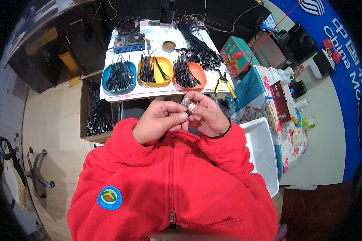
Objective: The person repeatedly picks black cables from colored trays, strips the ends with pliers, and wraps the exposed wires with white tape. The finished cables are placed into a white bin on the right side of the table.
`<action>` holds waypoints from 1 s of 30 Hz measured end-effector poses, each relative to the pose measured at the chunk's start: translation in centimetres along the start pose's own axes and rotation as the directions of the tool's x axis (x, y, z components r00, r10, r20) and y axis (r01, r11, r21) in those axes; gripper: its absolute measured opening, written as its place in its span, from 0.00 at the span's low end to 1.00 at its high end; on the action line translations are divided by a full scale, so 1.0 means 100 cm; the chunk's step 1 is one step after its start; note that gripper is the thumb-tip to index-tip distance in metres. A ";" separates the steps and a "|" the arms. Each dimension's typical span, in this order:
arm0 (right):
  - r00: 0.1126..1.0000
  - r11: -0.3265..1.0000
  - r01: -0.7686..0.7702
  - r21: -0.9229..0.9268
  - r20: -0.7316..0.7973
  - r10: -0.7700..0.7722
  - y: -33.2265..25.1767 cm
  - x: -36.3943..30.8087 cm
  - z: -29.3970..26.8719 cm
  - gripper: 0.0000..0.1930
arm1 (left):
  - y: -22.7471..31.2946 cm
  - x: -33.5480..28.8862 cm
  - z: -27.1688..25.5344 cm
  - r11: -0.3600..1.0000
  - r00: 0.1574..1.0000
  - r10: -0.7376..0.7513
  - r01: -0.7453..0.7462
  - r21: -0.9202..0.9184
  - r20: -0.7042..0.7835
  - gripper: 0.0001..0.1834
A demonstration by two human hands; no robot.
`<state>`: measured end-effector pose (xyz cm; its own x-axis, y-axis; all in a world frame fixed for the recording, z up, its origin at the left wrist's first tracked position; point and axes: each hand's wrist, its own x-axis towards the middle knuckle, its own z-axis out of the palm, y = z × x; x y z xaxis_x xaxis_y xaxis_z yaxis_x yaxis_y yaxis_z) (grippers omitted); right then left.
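Both my hands meet in front of my chest, just short of the white table (157, 93). My left hand (161, 119) is closed, its thumb and fingers pinching a short black cable (190, 113). Thin pale and red wire ends (193, 107) stick out of it. My right hand (208, 115) is closed around those wire ends, thumb against fingers. Much of the cable is hidden by the fingers. Beyond my hands stand a blue tray (104, 82), a yellow tray (168, 66) and an orange tray (200, 75), each holding black cables. Yellow-handled pliers (224, 85) lie at the table's right corner.
A heap of black cables (201, 50) lies at the table's back right. A blue soldering device (128, 43) and a small round tin (168, 45) stand at the back. Left below is a box of cables (98, 120); at right, a white foam box (265, 156) beside a flowered tablecloth (289, 138).
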<state>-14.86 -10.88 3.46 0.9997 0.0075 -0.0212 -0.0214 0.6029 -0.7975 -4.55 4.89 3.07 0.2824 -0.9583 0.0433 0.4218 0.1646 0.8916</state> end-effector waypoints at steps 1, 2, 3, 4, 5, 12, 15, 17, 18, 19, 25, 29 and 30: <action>0.999 0.999 0.035 -0.016 -0.013 -0.035 0.001 0.000 0.000 0.12 | 0.000 0.000 0.000 1.000 1.000 0.022 -0.022 0.014 -0.010 0.09; 0.997 0.996 0.054 -0.065 -0.059 -0.058 0.002 0.001 0.001 0.12 | -0.001 0.001 0.000 0.999 0.999 0.030 -0.030 0.021 -0.022 0.09; 0.990 0.991 0.083 -0.107 -0.103 -0.095 0.004 0.001 0.002 0.13 | -0.001 0.001 0.000 0.999 0.999 0.038 -0.037 0.027 -0.034 0.09; 0.982 0.983 0.103 -0.149 -0.144 -0.125 0.005 0.001 0.002 0.13 | -0.002 0.002 0.001 0.999 0.998 0.041 -0.040 0.033 -0.053 0.09; 0.975 0.975 0.126 -0.184 -0.158 -0.156 0.006 0.001 0.003 0.13 | -0.002 0.002 0.001 0.998 0.996 0.045 -0.042 0.039 -0.072 0.09; 0.956 0.923 0.167 -0.347 -0.172 -0.238 0.011 0.004 0.001 0.12 | -0.004 0.003 0.000 0.993 0.992 0.044 -0.031 0.111 -0.119 0.09; 0.955 0.901 0.141 -0.411 -0.183 -0.233 0.003 0.003 -0.002 0.11 | -0.004 0.004 -0.002 0.993 0.990 0.024 -0.007 0.119 -0.138 0.09; 0.940 0.843 0.159 -0.514 -0.183 -0.288 -0.004 0.001 -0.002 0.13 | -0.003 0.004 -0.004 0.991 0.989 0.017 0.002 0.132 -0.144 0.09; 0.940 0.788 0.154 -0.597 -0.159 -0.304 -0.006 0.000 -0.002 0.12 | -0.003 0.004 -0.004 0.990 0.988 0.004 0.017 0.138 -0.154 0.09; 0.932 0.714 0.138 -0.686 -0.153 -0.327 -0.007 -0.001 0.000 0.12 | -0.003 0.004 -0.005 0.990 0.988 0.000 0.022 0.140 -0.153 0.09; 0.894 0.301 0.167 -0.939 0.016 -0.448 0.005 0.000 0.005 0.11 | -0.001 0.002 -0.006 0.988 0.989 -0.024 0.046 0.149 -0.145 0.07; 0.723 0.558 0.012 -0.830 -0.378 -0.578 -0.016 -0.005 -0.010 0.09 | 0.005 -0.003 -0.010 0.996 0.986 -0.050 0.060 0.060 -0.157 0.07; 0.790 0.490 -0.130 -0.862 -0.388 -0.474 -0.022 -0.011 -0.012 0.04 | 0.006 -0.004 -0.011 0.995 0.980 -0.069 0.080 0.051 -0.186 0.07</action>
<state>-15.93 -13.14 4.52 0.7977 -0.5896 0.1268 -0.1464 -0.3933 -0.9077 -3.44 5.67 3.09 0.4081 -0.9071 -0.1034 0.3981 0.0749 0.9143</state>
